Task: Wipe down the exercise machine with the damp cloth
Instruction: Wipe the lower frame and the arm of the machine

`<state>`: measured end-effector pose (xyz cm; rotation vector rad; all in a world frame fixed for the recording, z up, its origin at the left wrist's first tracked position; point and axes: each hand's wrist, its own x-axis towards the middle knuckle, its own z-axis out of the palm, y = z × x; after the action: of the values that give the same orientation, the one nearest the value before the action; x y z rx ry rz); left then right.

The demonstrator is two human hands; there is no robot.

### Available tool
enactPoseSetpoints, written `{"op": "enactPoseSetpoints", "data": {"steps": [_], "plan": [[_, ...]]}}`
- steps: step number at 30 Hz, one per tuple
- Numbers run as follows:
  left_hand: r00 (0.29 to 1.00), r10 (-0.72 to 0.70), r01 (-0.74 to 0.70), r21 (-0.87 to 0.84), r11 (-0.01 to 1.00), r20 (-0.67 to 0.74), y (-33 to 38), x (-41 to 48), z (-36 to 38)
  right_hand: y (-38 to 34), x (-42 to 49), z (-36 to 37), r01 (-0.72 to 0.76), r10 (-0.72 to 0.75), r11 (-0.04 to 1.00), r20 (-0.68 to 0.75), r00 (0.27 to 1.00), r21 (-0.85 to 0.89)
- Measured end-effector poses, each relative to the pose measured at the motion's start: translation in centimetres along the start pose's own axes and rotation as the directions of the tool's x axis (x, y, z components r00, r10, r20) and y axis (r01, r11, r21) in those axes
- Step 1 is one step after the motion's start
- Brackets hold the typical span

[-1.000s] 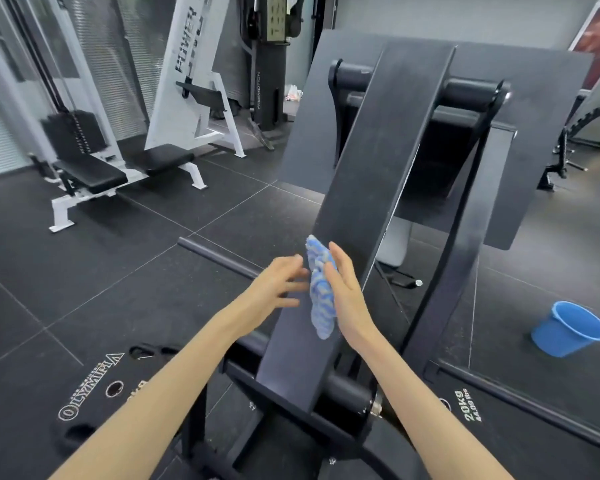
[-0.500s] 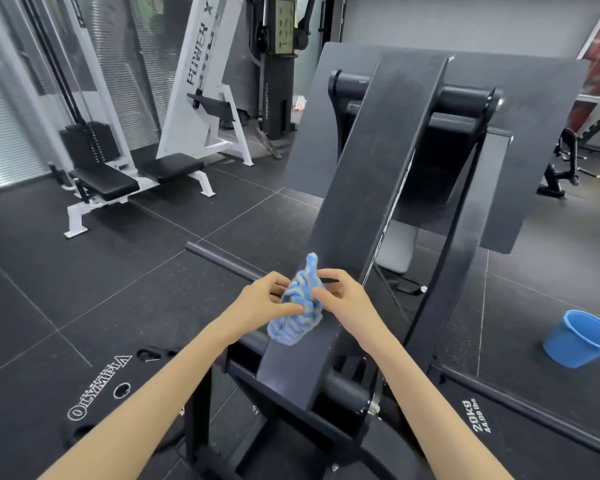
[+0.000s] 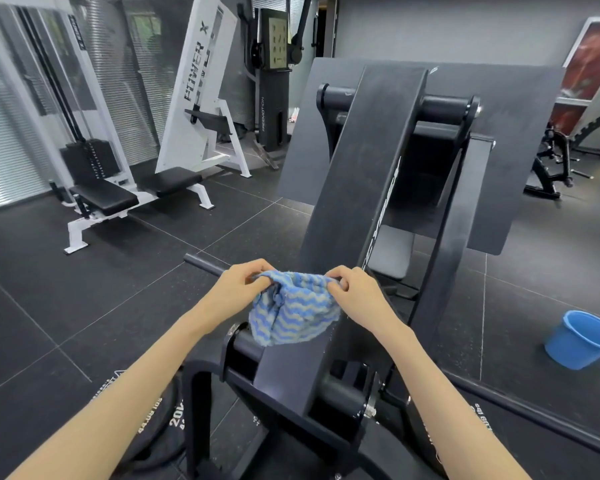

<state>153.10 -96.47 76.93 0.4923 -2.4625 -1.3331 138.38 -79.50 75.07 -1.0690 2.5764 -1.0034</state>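
A black exercise machine [image 3: 368, 174] with a long slanted beam rises in front of me, its wide footplate at the far end. A blue and grey wavy-striped cloth [image 3: 293, 315] hangs spread over the lower part of the beam. My left hand [image 3: 238, 289] pinches the cloth's upper left corner. My right hand [image 3: 355, 289] pinches its upper right corner. The two hands hold the cloth stretched between them, just above the beam's surface.
A blue bucket [image 3: 579, 339] stands on the floor at the right. Black weight plates [image 3: 160, 434] sit on the machine's pegs below my arms. A white bench machine [image 3: 125, 188] stands at the back left. A black bar [image 3: 203, 263] juts out left of the beam.
The cloth was bunched against the beam under my right palm; both hands have since taken its corners and pulled it open into a spread sheet.
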Motion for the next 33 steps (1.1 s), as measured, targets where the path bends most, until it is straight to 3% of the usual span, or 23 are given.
{"op": "enactPoseSetpoints", "data": {"steps": [4,6,8,12,16,18,22,25,27,29,30,33], "plan": [[0.997,0.031,-0.020,0.156,0.987,-0.066,1.1,0.6,0.3,-1.5,-0.8,0.2,0.134,-0.129,0.942,-0.036,0.991,0.307],[0.999,0.015,-0.006,0.184,0.983,-0.043,1.9,0.9,0.4,-2.3,-1.4,0.3,0.165,-0.192,0.954,0.087,0.978,0.252],[1.000,-0.027,0.026,0.132,0.991,0.001,2.4,1.1,0.1,-2.2,-1.6,0.5,0.204,-0.207,0.978,0.138,0.969,0.039],[0.991,-0.124,0.125,-0.020,0.992,0.058,2.5,1.2,-1.3,-1.2,-1.4,-0.1,0.208,-0.210,0.970,0.006,0.978,0.127],[0.979,-0.202,0.191,-0.206,0.960,-0.037,2.3,1.3,-2.4,0.1,-1.4,-1.5,0.222,-0.205,0.960,-0.113,0.972,0.168],[0.976,-0.203,0.183,-0.207,0.961,-0.079,2.0,1.5,-3.2,0.7,-1.4,-2.2,0.186,-0.161,0.964,-0.138,0.977,0.192],[0.978,-0.176,0.156,-0.167,0.974,-0.109,1.7,1.5,-4.2,1.9,-1.4,-3.2,0.119,-0.124,0.968,0.009,0.992,0.219],[0.969,-0.197,0.156,-0.252,0.955,-0.146,1.6,1.9,-4.0,0.8,-2.2,-3.5,0.048,-0.110,0.912,0.129,0.986,0.406],[0.947,-0.296,0.216,-0.432,0.876,-0.127,1.3,2.2,-2.9,-0.4,-2.4,-3.6,-0.048,-0.088,0.770,0.180,0.980,0.637],[0.899,-0.437,0.366,-0.575,0.732,0.016,0.8,2.0,-1.2,-1.2,-2.3,-3.5,-0.154,-0.040,0.619,0.227,0.973,0.770],[0.864,-0.488,0.456,-0.610,0.648,0.127,0.4,1.9,-0.2,-1.4,-2.1,-3.4,-0.177,0.002,0.617,0.223,0.975,0.767],[0.792,-0.487,0.584,-0.687,0.433,0.367,-0.8,1.6,2.0,-1.2,-1.9,-3.2,-0.070,0.004,0.873,0.136,0.991,0.483]]}}
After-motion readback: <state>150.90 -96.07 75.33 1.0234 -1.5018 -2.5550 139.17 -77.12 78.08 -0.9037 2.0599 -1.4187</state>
